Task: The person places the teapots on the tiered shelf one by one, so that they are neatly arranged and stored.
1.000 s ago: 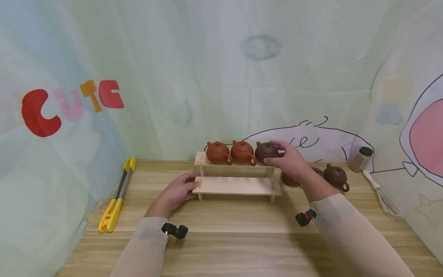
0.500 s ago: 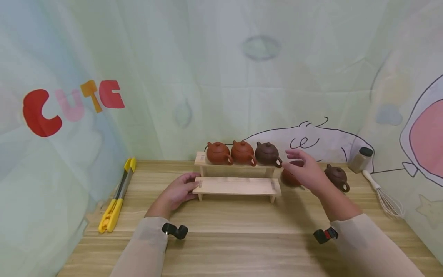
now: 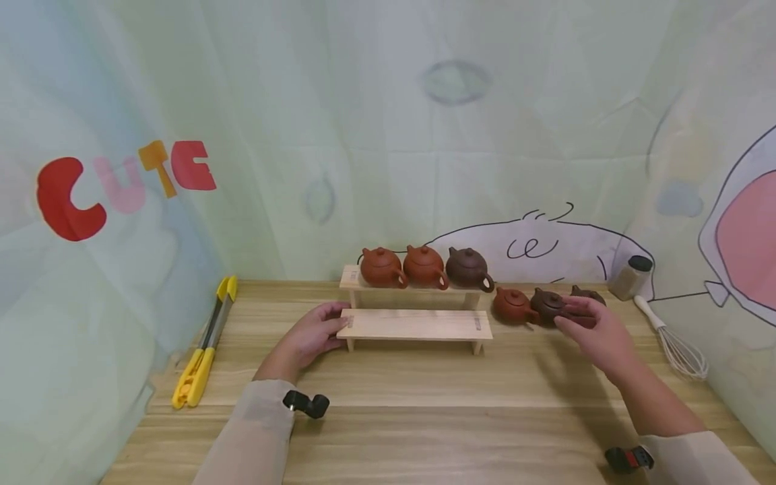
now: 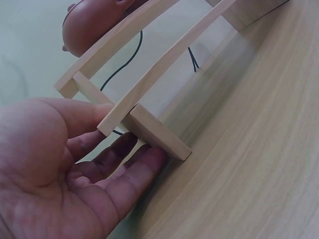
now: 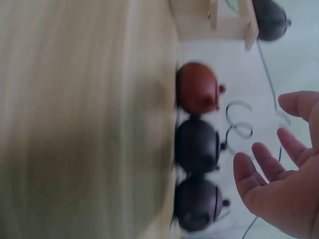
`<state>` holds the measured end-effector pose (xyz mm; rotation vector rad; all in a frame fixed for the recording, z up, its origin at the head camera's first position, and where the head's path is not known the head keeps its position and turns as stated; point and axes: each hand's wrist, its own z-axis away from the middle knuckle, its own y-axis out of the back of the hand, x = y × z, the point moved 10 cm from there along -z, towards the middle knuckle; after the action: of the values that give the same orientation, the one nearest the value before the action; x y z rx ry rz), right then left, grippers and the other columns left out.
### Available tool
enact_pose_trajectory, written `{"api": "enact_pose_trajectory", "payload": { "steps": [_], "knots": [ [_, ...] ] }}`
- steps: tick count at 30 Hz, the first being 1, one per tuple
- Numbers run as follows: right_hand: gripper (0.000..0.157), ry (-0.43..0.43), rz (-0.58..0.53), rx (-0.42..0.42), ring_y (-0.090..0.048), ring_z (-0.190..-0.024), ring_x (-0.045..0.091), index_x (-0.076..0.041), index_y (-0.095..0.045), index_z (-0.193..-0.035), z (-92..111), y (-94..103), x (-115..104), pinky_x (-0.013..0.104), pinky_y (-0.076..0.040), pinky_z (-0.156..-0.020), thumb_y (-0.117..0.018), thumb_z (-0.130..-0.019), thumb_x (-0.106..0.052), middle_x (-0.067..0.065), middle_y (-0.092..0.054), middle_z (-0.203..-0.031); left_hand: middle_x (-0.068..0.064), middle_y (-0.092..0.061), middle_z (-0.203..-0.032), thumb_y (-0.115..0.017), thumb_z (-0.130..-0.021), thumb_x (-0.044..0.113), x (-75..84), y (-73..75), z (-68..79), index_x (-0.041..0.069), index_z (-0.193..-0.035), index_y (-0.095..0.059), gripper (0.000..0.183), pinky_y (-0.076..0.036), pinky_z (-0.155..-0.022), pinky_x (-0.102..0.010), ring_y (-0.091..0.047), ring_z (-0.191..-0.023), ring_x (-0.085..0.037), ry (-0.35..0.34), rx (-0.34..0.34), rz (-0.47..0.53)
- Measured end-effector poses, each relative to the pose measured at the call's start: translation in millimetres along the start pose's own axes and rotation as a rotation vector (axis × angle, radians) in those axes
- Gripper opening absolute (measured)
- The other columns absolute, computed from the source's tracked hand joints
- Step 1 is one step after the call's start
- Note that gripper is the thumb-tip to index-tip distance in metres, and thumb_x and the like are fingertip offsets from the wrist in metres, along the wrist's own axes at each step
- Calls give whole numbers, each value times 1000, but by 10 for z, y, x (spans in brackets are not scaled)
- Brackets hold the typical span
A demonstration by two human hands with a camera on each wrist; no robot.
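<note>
So the right hand [image 3: 600, 337] has slid off to the right since the last frame: it was just beside the dark teapot [image 3: 467, 268] on the upper step, and now it's over by the row of pots on the table [image 3: 394, 438]. Its fingers are loosely spread with nothing gripped, and the right wrist view shows a gap between them and the pots.

That row goes red teapot [image 3: 512, 306], middle dark teapot [image 3: 547, 308], then end dark teapot [image 3: 587, 294] furthest right, partly behind the fingers. All three are on the far side of the table, right of the wooden stand [image 3: 418, 325].

Left hand [image 3: 312, 333] hasn't budged: thumb on the left end of the lower step, fingers curled under by the leg, so it's got a hold there. The upper step, on the far side, has two red-brown teapots [image 3: 380, 268] on the left and the dark one on the right.

Also around: yellow-handled tongs [image 3: 206, 343] at the left, plus a black-capped jar [image 3: 632, 277] and a whisk [image 3: 673, 343] far right.
</note>
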<state>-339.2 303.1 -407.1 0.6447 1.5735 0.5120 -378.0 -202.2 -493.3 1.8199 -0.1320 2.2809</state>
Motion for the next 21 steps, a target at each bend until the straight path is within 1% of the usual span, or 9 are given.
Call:
{"api": "enact_pose_trajectory", "payload": {
  "steps": [2,6,9,11,13,14,15,16,21],
  "knots": [
    [62,-6,3,23,-60,-129,47,1,-50,-152,5,85,118,17,-52,-71,-69,-105,-36,32,-57,-149,-22,-44,-158,-51,-113,15,0,-5,2,2,-159,-41,49,-58,-105,-41,-62,-125,-23,3,-2,0],
    [64,-12,18,50,-55,-131,55,5,-47,-151,-28,243,300,11,-48,-70,-70,-105,-33,37,-52,-149,-23,-43,-160,-50,-114,15,-3,-15,1,2,-161,-39,50,-57,-109,-44,-61,-128,-25,7,-9,5],
    [66,-34,42,64,-52,-135,58,5,-47,-152,-77,355,409,11,-46,-71,-70,-104,-34,38,-51,-151,-22,-43,-161,-50,-113,15,-5,-11,-1,3,-161,-39,50,-57,-109,-45,-61,-129,-26,6,-11,6],
    [70,-65,68,68,-50,-137,59,6,-45,-154,-108,418,463,24,-57,-80,-70,-104,-37,39,-49,-153,-22,-43,-160,-50,-113,15,-8,-5,-3,3,-161,-40,50,-57,-108,-44,-61,-129,-26,8,-7,4],
    [74,-92,76,59,-46,-140,60,7,-42,-156,-145,458,525,43,-61,-92,-69,-104,-39,40,-44,-156,-22,-44,-160,-50,-113,15,-13,3,-2,4,-161,-40,50,-57,-108,-44,-61,-129,-26,11,-2,0],
    [76,-106,81,54,-44,-141,61,7,-40,-157,-166,470,556,53,-58,-98,-69,-105,-40,41,-42,-157,-21,-44,-160,-51,-113,15,-15,7,-2,4,-161,-40,49,-57,-108,-44,-61,-129,-26,13,1,-2],
    [78,-116,88,47,-42,-142,61,8,-38,-158,-188,478,586,63,-54,-103,-68,-105,-41,42,-40,-159,-21,-45,-159,-51,-113,15,-17,12,-2,5,-160,-41,49,-57,-108,-44,-62,-129,-26,14,6,-2],
    [80,-127,90,40,-41,-143,62,8,-37,-158,-211,483,616,69,-48,-106,-68,-105,-42,42,-38,-159,-21,-45,-159,-51,-114,16,-18,12,-1,5,-160,-41,49,-57,-108,-44,-62,-129,-26,15,5,-5],
    [94,-170,130,-25,-36,-145,63,7,-29,-163,-358,462,779,73,-43,-110,-67,-103,-54,42,-30,-164,-21,-45,-159,-51,-114,17,-14,13,-4,5,-160,-42,49,-57,-109,-45,-62,-130,-26,15,6,-3]
  ]
}}
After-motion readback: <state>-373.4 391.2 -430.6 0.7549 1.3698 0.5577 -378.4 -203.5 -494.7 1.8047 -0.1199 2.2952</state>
